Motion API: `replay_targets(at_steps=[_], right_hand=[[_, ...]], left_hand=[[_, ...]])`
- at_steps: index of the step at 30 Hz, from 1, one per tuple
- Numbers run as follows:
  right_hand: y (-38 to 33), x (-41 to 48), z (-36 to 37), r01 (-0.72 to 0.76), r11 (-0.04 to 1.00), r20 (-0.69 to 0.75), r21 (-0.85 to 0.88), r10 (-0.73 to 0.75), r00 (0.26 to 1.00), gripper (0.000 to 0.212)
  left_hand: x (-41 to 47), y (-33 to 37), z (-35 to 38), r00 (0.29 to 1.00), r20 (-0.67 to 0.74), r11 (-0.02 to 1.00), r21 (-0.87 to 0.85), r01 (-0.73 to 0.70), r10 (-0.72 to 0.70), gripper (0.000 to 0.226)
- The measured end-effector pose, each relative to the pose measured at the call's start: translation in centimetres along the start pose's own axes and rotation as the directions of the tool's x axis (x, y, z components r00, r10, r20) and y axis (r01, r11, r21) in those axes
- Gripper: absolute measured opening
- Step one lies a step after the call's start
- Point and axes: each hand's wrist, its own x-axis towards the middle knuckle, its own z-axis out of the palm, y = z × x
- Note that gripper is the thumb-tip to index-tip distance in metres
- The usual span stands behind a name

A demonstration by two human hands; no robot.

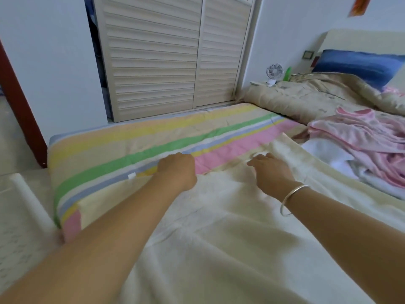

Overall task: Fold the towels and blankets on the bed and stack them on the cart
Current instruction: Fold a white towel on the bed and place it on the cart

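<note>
Blanket (219, 227), cream and thin, lies spread over the near part of the bed, under both your forearms. Your left hand (177, 170) sits at its far edge with the fingers curled under; whether they pinch the cloth cannot be told. Your right hand (271, 172) rests on the blanket near that same edge, fingers straight and close together. Beyond lies a striped sheet (135, 145) in yellow, green, blue and pink, with a small white tag (131, 175) too small to read. To your right a pink heap of cloth (361, 139) lies beside a beige quilt (317, 95) and a blue pillow (355, 64). Slatted wardrobe doors (175, 51) face the bed, with a small fan (274, 72) near them. A red paper (359, 5) hangs on the wall, its writing unreadable.
</note>
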Motion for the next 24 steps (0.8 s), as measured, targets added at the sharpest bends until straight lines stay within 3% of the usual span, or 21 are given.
replay_targets(at_steps=[3,6,8,10,13,16,18,21,24], right_hand=[[-1.5,1.6,-0.3,0.089,0.991,0.079,0.099,-0.097,0.992,0.067],[-2.9,2.9,0.6,0.137,0.990,0.113,0.016,-0.138,0.984,0.046],[-3.3,3.7,0.6,0.087,0.996,0.073,0.028,-0.089,0.993,0.029],[-3.7,4.7,0.1,-0.023,0.981,-0.015,0.193,0.026,1.000,0.022],[-4.8,7.2,-1.3,-0.152,0.855,-0.161,0.496,0.262,0.951,0.019],[-6.4,8.9,-2.3,-0.165,0.784,-0.221,0.599,0.360,0.906,0.022],[-7.3,9.1,-1.3,-0.200,0.772,-0.136,0.604,0.347,0.928,0.027],[-8.4,7.3,1.6,-0.188,0.796,0.114,0.575,0.150,0.982,0.044],[-8.9,5.3,2.1,-0.101,0.775,0.043,0.624,0.094,0.995,0.059]], left_hand=[[0.9,-0.2,0.0,0.995,0.102,0.999,0.053,0.012,-0.018,0.034],[0.7,-2.9,0.0,0.970,0.228,0.993,0.094,0.067,-0.087,0.061],[0.3,-4.9,0.8,0.959,0.263,0.994,0.041,0.102,-0.110,0.063],[-0.4,-6.6,1.6,0.969,0.218,0.992,-0.024,0.122,-0.114,0.055],[-0.6,-9.0,1.3,0.985,-0.018,0.985,-0.026,0.168,-0.169,0.059],[-0.3,-10.4,1.6,0.972,-0.106,0.977,0.010,0.212,-0.209,0.065],[-0.4,-9.8,3.6,0.971,-0.139,0.975,0.077,0.206,-0.194,0.059],[-0.8,-8.6,6.1,0.967,-0.201,0.975,0.120,0.185,-0.159,0.058],[-0.5,-8.9,6.5,0.960,-0.221,0.976,0.089,0.197,-0.174,0.062]])
